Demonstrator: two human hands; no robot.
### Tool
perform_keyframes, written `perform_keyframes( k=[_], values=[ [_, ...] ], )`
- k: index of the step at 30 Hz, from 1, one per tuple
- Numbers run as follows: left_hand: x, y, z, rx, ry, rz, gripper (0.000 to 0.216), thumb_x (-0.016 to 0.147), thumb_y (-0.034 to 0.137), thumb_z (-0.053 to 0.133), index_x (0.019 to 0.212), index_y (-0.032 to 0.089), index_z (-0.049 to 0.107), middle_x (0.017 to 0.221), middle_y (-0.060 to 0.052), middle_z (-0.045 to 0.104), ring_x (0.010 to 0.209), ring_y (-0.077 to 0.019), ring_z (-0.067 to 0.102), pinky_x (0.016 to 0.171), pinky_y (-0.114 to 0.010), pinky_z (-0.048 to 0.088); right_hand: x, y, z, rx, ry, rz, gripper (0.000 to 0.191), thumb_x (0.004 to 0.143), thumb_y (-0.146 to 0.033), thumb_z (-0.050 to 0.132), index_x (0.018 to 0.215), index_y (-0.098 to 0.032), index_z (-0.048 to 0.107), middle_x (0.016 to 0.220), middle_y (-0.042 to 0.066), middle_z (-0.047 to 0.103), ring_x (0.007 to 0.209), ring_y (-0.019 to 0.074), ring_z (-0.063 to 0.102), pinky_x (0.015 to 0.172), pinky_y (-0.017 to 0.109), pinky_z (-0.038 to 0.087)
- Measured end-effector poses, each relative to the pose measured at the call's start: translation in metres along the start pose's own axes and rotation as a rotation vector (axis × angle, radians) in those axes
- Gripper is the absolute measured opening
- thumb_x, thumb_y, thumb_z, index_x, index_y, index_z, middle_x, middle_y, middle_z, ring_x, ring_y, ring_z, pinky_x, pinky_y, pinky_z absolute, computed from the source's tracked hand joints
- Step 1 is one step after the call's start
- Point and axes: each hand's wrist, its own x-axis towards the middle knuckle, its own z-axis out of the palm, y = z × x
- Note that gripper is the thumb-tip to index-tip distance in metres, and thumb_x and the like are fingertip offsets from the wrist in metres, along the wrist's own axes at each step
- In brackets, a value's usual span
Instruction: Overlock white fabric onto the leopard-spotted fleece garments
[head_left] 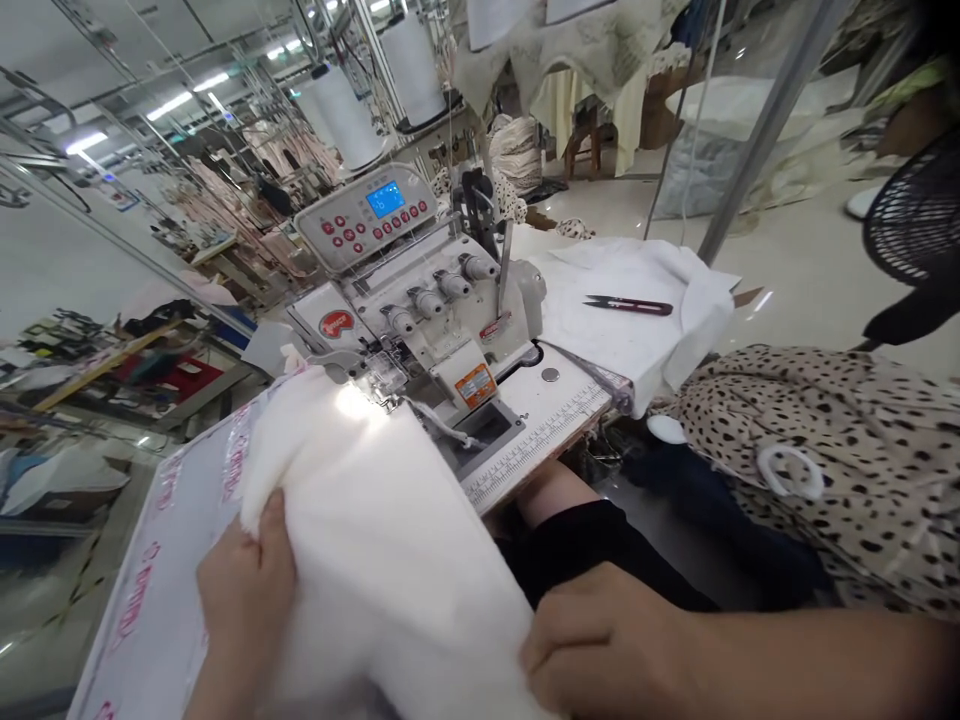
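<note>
the left hand [247,590] pinches white fabric [382,540] by the overlocker [420,310]. the right hand [607,640] presses on it, fingers together.

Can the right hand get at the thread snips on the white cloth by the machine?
Probably yes. The right hand, on thick white fabric, has a free path over the ruled table edge to the dark red thread snips on folded white cloth; the spotted beige cloth lies alongside.

Hands are bare, both the left hand [244,590] and the right hand [607,645] — same for the right forearm [825,665], lower right — and a black garment [592,550] sits bottom middle, maybe shorts.
</note>
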Motion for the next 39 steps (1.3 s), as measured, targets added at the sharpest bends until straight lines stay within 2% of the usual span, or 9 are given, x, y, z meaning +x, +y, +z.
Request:
perform_keyframes(
  k=[12, 16, 22, 26, 28, 30, 33, 36, 39],
  values=[
    [0.042, 0.009, -0.017, 0.041, 0.222, 0.134, 0.044, 0.082, 0.057, 0.034, 0.068, 0.019, 0.049, 0.054, -0.001, 0.044, 0.058, -0.0173, 0.045, 0.054, -0.026, 0.028, 0.031, 0.036, -0.007, 0.054, 0.130, 0.104, 0.014, 0.080, -0.007, 0.045, 0.076, -0.013, 0.056, 0.075, 0.004, 0.052, 0.070, 0.0116, 0.051, 0.062, 0.018, 0.040],
    [0.068, 0.013, -0.021, 0.145, 0.191, 0.166, 0.053, 0.083, 0.060, 0.029, 0.077, 0.014, 0.056, 0.056, 0.000, 0.042, 0.060, -0.0157, 0.047, 0.056, -0.024, 0.027, 0.049, 0.047, -0.014, 0.047, 0.163, 0.071, 0.013, 0.079, -0.006, 0.049, 0.072, -0.013, 0.057, 0.072, 0.003, 0.053, 0.068, 0.0113, 0.051, 0.062, 0.018, 0.040],
    [0.102, 0.024, -0.020, 0.065, 0.300, 0.203, 0.046, 0.081, 0.056, 0.037, 0.086, 0.014, 0.056, 0.069, -0.006, 0.052, 0.072, -0.0242, 0.051, 0.062, -0.033, 0.039, 0.072, 0.073, -0.017, 0.162, 0.270, 0.042, 0.013, 0.081, -0.010, 0.050, 0.073, -0.013, 0.060, 0.071, 0.003, 0.052, 0.066, 0.0117, 0.052, 0.059, 0.019, 0.043],
    [0.058, 0.052, -0.023, -0.213, 0.503, 0.540, 0.037, 0.078, 0.044, 0.052, 0.099, 0.012, 0.052, 0.095, -0.012, 0.054, 0.097, -0.0258, 0.047, 0.086, -0.039, 0.038, 0.081, 0.082, -0.017, 0.305, 0.363, 0.101, 0.010, 0.080, -0.013, 0.053, 0.074, -0.013, 0.062, 0.075, 0.003, 0.050, 0.055, 0.0083, 0.050, 0.047, 0.016, 0.042],
    [0.019, 0.071, -0.019, -0.306, 0.358, 0.828, 0.041, 0.076, 0.043, 0.058, 0.102, 0.013, 0.050, 0.097, -0.011, 0.054, 0.094, -0.0238, 0.048, 0.083, -0.037, 0.040, 0.084, 0.084, -0.016, 0.364, 0.376, 0.115, 0.010, 0.080, -0.016, 0.054, 0.074, -0.013, 0.062, 0.076, 0.002, 0.049, 0.048, 0.0058, 0.047, 0.042, 0.016, 0.041],
    [-0.015, 0.088, -0.010, -0.327, 0.219, 0.984, 0.054, 0.071, 0.047, 0.063, 0.109, 0.011, 0.046, 0.101, -0.013, 0.052, 0.096, -0.0251, 0.047, 0.081, -0.039, 0.040, 0.086, 0.084, -0.015, 0.371, 0.394, 0.109, 0.010, 0.081, -0.019, 0.056, 0.074, -0.013, 0.062, 0.075, 0.001, 0.049, 0.047, 0.0055, 0.047, 0.043, 0.016, 0.041],
    [-0.039, 0.099, 0.010, -0.363, 0.230, 0.992, 0.032, 0.076, 0.024, 0.060, 0.103, 0.012, 0.047, 0.092, -0.010, 0.053, 0.086, -0.0213, 0.048, 0.074, -0.036, 0.040, 0.087, 0.084, -0.016, 0.326, 0.411, 0.092, 0.011, 0.082, -0.019, 0.056, 0.075, -0.014, 0.062, 0.075, 0.002, 0.052, 0.053, 0.0075, 0.050, 0.047, 0.017, 0.045],
    [-0.037, 0.096, 0.019, -0.407, 0.263, 1.003, 0.019, 0.078, 0.007, 0.051, 0.096, 0.014, 0.048, 0.082, -0.007, 0.054, 0.077, -0.0177, 0.047, 0.068, -0.033, 0.038, 0.085, 0.083, -0.017, 0.266, 0.386, 0.069, 0.011, 0.083, -0.017, 0.052, 0.081, -0.013, 0.063, 0.080, 0.004, 0.055, 0.054, 0.0082, 0.052, 0.048, 0.018, 0.047],
    [-0.032, 0.092, 0.015, -0.471, 0.221, 1.008, 0.020, 0.078, 0.003, 0.049, 0.096, 0.013, 0.049, 0.081, -0.007, 0.055, 0.076, -0.0167, 0.046, 0.066, -0.032, 0.038, 0.080, 0.083, -0.019, -0.002, 0.410, -0.060, 0.018, 0.083, -0.011, 0.047, 0.095, -0.014, 0.061, 0.090, 0.007, 0.060, 0.080, 0.0150, 0.058, 0.071, 0.026, 0.051]
  ],
)
